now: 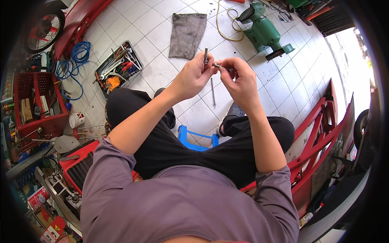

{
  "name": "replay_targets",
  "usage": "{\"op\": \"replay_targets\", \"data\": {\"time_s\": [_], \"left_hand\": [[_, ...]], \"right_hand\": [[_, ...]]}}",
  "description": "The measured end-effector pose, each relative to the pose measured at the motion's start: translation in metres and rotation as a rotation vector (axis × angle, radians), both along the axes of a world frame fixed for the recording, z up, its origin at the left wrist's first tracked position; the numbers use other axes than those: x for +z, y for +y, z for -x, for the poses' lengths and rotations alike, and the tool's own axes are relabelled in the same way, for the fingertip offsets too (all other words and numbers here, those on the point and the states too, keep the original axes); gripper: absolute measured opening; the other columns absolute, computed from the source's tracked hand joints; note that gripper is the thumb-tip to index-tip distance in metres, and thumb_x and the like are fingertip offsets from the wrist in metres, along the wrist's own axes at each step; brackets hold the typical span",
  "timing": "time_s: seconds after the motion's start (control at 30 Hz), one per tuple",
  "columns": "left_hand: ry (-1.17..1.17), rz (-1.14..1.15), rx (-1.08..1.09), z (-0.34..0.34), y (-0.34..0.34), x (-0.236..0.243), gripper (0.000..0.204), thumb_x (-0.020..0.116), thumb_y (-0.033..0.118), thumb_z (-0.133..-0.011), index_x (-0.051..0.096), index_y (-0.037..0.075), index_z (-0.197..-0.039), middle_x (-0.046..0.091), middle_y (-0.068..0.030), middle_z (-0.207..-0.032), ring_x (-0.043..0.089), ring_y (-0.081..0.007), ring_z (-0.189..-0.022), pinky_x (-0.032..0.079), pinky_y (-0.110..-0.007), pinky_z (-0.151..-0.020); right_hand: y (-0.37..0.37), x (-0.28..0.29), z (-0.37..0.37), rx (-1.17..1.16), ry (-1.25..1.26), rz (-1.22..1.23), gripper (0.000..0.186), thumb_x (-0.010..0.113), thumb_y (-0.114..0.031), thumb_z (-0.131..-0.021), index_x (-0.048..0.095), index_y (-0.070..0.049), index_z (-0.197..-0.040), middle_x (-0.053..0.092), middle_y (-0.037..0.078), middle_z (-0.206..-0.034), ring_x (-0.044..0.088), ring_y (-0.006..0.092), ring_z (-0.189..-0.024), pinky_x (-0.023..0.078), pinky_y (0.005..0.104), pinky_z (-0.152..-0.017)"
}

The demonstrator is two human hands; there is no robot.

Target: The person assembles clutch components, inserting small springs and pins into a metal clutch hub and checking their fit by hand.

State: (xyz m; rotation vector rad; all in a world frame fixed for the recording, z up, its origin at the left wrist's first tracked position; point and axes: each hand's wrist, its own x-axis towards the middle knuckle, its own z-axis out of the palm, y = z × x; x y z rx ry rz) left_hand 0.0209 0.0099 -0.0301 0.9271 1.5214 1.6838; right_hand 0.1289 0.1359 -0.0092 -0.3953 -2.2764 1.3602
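Note:
Both of my hands are raised close together over the tiled floor between my knees. A short metal bolt-like piece [206, 55] stands up from the pinched fingers of my left hand [190, 81]. My right hand [242, 81] closes its thumb and fingers on a small dark metal rod [218, 65], whose tip points toward the left fingers. Whether the two pieces touch I cannot tell. Below the hands, a long thin metal rod [213, 92] lies on the tiles. A grey ribbed cloth [187, 35] is spread flat beyond my hands.
Left of my hands sits a tray of hand tools [118, 67], with a coiled blue hose [80, 52] farther left. A green bench grinder [265, 32] lies at the far right. A blue stool [197, 143] is under me. Red metal frames [320, 137] stand on the right.

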Motion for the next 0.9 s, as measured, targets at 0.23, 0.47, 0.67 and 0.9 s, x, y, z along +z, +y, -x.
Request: {"op": "replay_targets", "data": {"time_s": [0.23,0.47,0.67,0.9], "left_hand": [[0.078,-0.022,0.0,0.004,-0.002,-0.008,0.008,0.047,0.0,-0.092,0.04,0.002,-0.092,0.05,-0.0032,-0.079,0.052,-0.0082,-0.076,0.045,-0.024,-0.071],[0.116,-0.045,0.016,0.007,-0.002,-0.01,0.012,0.05,0.0,-0.091,0.038,0.004,-0.089,0.057,-0.0052,-0.08,0.049,-0.0078,-0.072,0.045,-0.023,-0.067],[0.038,-0.125,-0.039,0.007,-0.001,-0.006,0.02,0.048,-0.006,-0.091,0.033,0.006,-0.087,0.063,-0.0149,-0.103,0.047,-0.0072,-0.081,0.043,-0.023,-0.071],[-0.032,-0.127,-0.029,0.006,-0.001,-0.003,0.021,0.048,-0.005,-0.092,0.032,0.007,-0.084,0.065,-0.0148,-0.103,0.049,-0.0054,-0.076,0.044,-0.021,-0.066]], "right_hand": [[-0.003,0.0,0.002,-0.047,0.066,-0.161,0.012,0.064,-0.003,-0.076,0.06,-0.003,-0.087,0.062,0.008,-0.081,0.058,0.0215,-0.066,0.047,0.032,-0.059],[-0.003,0.0,0.0,-0.016,0.126,-0.294,0.014,0.064,0.001,-0.075,0.06,-0.003,-0.087,0.059,0.009,-0.078,0.059,0.0253,-0.068,0.048,0.0345,-0.061],[-0.002,0.001,-0.002,-0.017,0.133,-0.21,0.014,0.064,0.002,-0.074,0.058,-0.002,-0.087,0.058,0.01,-0.08,0.058,0.0259,-0.069,0.048,0.0341,-0.06],[0.0,-0.002,-0.003,-0.021,0.192,-0.315,0.014,0.065,0.0,-0.076,0.059,-0.001,-0.087,0.058,0.01,-0.081,0.058,0.026,-0.068,0.047,0.034,-0.06]]}}
